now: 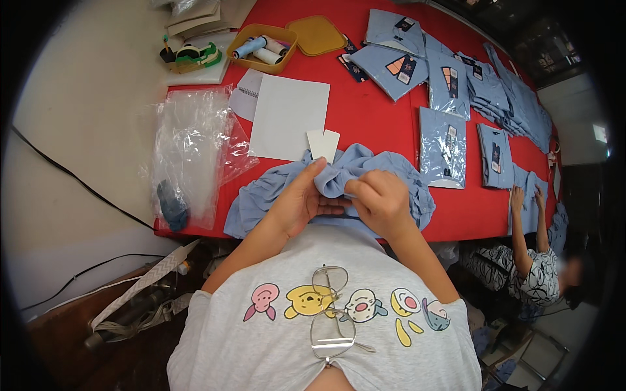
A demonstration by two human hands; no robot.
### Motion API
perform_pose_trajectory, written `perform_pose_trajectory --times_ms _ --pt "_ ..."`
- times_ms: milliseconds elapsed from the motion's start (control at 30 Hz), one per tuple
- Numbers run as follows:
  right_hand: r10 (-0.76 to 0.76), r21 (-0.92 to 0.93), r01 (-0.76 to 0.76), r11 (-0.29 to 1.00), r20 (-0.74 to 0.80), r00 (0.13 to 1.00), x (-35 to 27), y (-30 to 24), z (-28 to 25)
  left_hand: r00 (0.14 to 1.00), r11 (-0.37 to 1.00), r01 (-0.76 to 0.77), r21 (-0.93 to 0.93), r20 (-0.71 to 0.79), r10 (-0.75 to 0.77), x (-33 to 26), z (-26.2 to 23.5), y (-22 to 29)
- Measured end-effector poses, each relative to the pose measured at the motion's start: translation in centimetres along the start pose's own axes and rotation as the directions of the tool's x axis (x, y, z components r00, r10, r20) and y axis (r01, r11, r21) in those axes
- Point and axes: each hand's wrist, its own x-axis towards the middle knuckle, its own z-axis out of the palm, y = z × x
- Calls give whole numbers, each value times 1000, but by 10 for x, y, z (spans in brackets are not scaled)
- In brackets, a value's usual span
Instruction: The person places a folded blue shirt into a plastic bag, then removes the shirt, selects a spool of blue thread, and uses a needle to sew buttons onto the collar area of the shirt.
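A light blue shirt (pixel 257 189) lies bunched on the red table in front of me. My left hand (pixel 305 199) holds a folded part of it, thumb on top and the other fingers underneath. From the right, my right hand (pixel 381 199) pinches the same fold with its fingers curled in. The fold looks like a collar or cuff, but I cannot tell which. Just beyond my left thumb, a white card piece (pixel 322 143) with a notched top stands against the cloth.
White paper (pixel 290 117) and clear plastic bags (pixel 189 156) lie left. Behind are a yellow box (pixel 287 60) of thread spools and a green tape dispenser (pixel 202 57). Bagged, tagged blue shirts (pixel 443 146) fill the right. At far right a co-worker (pixel 538 270) handles blue cloth.
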Motion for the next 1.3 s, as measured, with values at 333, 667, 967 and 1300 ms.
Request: perform_pose_trajectory --times_ms 333,667,967,1300 --pt "211 319 -213 923 41 977 -5 -3 -9 977 960 -157 234 -104 185 -2 -9 -1" --pt "142 90 -150 985 87 986 17 -3 5 981 901 -170 399 -22 195 -7 -13 0" --pt "484 866 -342 365 137 864 15 -4 -5 976 907 -160 389 -78 205 4 -17 -9" --pt "522 991 94 93 -129 843 26 28 -109 955 952 -257 167 -107 277 9 -35 -9"
